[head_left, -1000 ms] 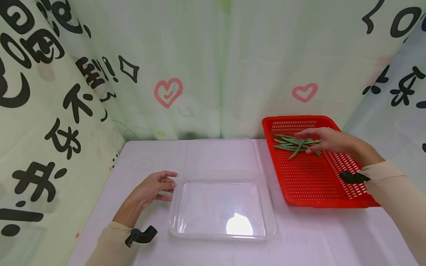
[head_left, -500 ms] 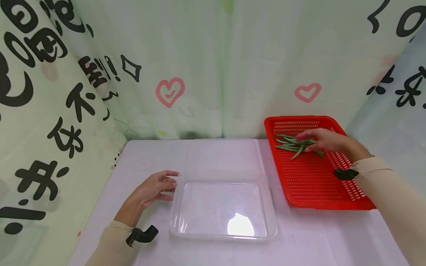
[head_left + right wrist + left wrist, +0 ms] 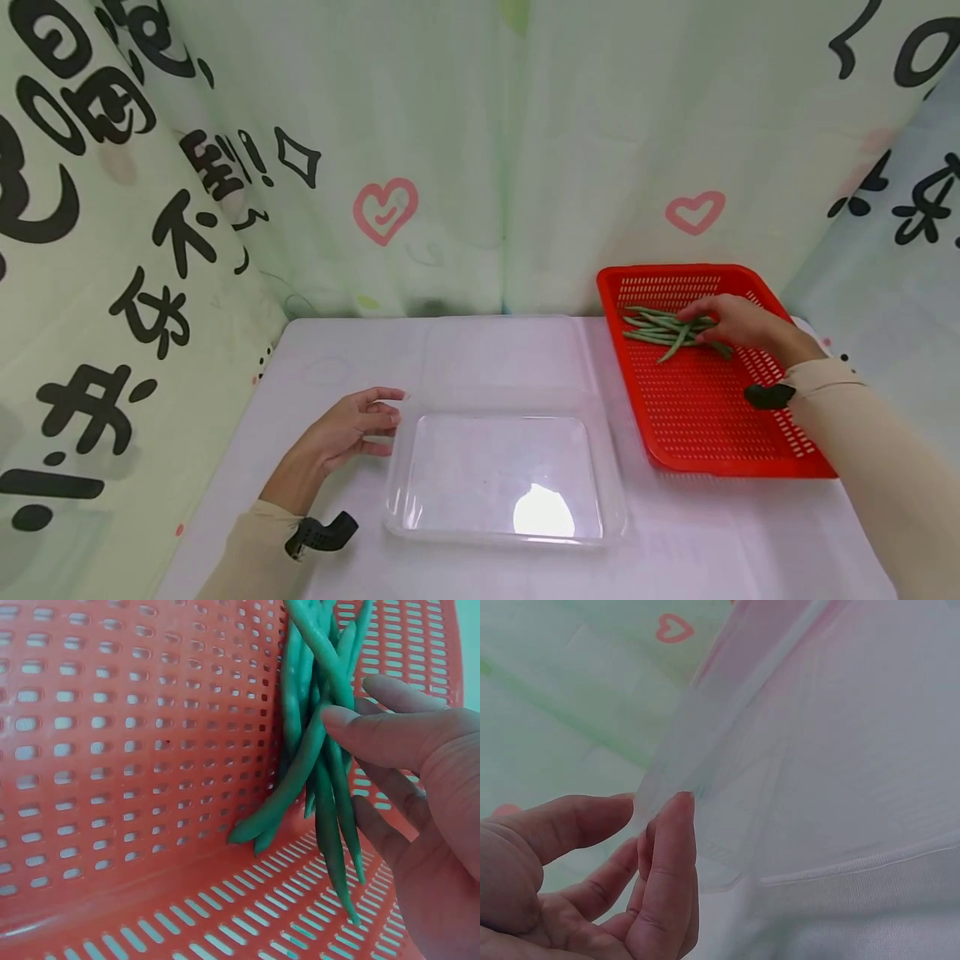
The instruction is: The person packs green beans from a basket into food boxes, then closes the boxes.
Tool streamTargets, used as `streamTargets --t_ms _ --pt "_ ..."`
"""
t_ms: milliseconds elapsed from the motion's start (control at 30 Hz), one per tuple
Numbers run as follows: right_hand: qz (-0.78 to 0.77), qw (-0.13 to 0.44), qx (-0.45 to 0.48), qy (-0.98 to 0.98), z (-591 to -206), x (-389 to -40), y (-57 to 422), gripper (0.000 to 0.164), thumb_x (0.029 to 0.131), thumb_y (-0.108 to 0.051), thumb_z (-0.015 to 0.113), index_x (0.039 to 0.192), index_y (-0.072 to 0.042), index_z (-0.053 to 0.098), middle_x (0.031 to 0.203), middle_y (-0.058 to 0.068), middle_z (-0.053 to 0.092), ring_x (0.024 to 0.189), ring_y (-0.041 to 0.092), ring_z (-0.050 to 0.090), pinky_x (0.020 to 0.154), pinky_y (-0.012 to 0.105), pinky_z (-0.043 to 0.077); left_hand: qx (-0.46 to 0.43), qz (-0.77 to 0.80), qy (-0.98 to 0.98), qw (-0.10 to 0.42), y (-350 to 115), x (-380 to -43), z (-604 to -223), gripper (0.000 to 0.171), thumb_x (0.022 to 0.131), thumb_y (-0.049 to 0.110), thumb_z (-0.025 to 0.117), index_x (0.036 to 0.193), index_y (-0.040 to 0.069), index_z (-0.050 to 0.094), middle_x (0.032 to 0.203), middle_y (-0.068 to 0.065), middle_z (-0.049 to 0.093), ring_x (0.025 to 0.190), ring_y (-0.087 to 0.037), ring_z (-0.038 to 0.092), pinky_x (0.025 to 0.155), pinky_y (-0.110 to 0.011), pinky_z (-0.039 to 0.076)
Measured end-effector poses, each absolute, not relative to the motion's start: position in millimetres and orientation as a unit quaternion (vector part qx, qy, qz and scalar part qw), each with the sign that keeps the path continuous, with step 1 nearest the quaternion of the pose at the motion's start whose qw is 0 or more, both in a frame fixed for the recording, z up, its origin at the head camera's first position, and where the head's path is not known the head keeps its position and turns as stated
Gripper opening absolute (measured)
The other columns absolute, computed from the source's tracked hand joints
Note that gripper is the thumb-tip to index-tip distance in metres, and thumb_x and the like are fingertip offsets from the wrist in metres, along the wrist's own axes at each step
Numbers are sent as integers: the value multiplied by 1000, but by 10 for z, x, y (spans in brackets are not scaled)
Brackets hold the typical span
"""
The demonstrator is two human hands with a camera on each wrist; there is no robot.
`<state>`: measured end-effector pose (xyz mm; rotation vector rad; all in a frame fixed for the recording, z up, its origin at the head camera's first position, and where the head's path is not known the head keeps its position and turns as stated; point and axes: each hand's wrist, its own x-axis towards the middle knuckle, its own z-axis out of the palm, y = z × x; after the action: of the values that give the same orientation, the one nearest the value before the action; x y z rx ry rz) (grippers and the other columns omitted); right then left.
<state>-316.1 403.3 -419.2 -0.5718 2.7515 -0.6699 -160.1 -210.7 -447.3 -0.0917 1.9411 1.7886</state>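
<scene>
A clear plastic container (image 3: 495, 475) lies on the table, with my left hand (image 3: 348, 433) at its left edge. In the left wrist view, the fingertips (image 3: 681, 806) of that hand touch the container's thin wall (image 3: 780, 750), fingers loosely bent. Over at the right, a bunch of green beans (image 3: 660, 327) lies in the red plastic basket (image 3: 720, 408). My right hand (image 3: 735, 322) reaches into the basket and holds some of the beans at one end. Seen from the right wrist, the thumb presses on the green beans (image 3: 300, 761) from one side, while the other fingers are partly hidden behind them.
A pale cloth covers the table (image 3: 330, 358). Curtains (image 3: 450, 150) with hearts and black writing hang behind and on both sides. The basket's raised rim (image 3: 622, 375) stands beside the container's right edge.
My right hand has come closer in on the green beans, its thumb and fingers drawing together around them. The left hand stays at the container's edge. The head view has shifted slightly.
</scene>
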Motion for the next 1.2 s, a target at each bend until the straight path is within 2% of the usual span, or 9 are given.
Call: streamTargets --t_ms 67,167,500,667,833,900,1067,1200 --pt "-222 115 -205 946 -4200 -3168 4019 39 87 4 73 126 1 68 126 25 65 117 41 57 97 59 49 -33 657 711 248 -2106 -1601 -4468 48 99 5 61 144 -2 46 101 -5 60 96 -26 63 73 -34 61" --pt "-207 101 -212 950 -4213 -3186 4006 35 86 5 74 120 1 71 120 22 67 111 39 59 97 60 49 -29 658 710 249 -2104 -1600 -4458 47 100 5 60 144 -2 45 101 -4 60 95 -25 63 73 -34 61" --pt "-129 53 -272 952 -4247 -3221 3995 20 82 4 78 98 -7 74 99 6 66 92 25 60 88 50 54 -28 659 709 249 -2093 -1608 -4457 50 98 9 64 144 -2 46 101 -4 59 95 -24 63 74 -34 61" --pt "-108 35 -298 948 -4236 -3224 4004 21 81 4 80 95 -10 72 97 3 66 90 23 60 86 49 55 -34 657 712 245 -2092 -1609 -4461 48 99 6 62 144 -1 47 102 -5 59 96 -26 63 75 -35 62" --pt "-138 12 -317 938 -4203 -3225 4023 23 80 3 81 93 -14 72 94 -2 66 87 18 59 81 40 56 -26 658 713 243 -2097 -1600 -4441 47 100 5 60 144 -3 46 101 -5 59 97 -26 64 75 -34 61" --pt "-160 14 -317 935 -4180 -3212 4024 23 80 3 80 93 -15 71 94 -4 65 86 17 59 80 34 56 -22 659 711 242 -2099 -1597 -4428 47 100 4 59 144 -4 45 100 -4 59 96 -25 64 74 -34 61" --pt "-210 63 -287 932 -4087 -3142 3991 20 85 1 77 98 -12 70 98 0 66 90 19 60 79 22 55 -17 660 710 243 -2103 -1595 -4420 47 100 4 59 144 -5 44 100 -5 59 95 -24 64 74 -33 61" --pt "-236 108 -263 929 -3990 -3070 3939 19 87 1 74 102 -9 69 101 4 66 91 20 60 78 18 54 -19 660 711 244 -2100 -1594 -4430 47 100 4 59 144 -5 44 100 -4 58 94 -23 64 74 -33 61"
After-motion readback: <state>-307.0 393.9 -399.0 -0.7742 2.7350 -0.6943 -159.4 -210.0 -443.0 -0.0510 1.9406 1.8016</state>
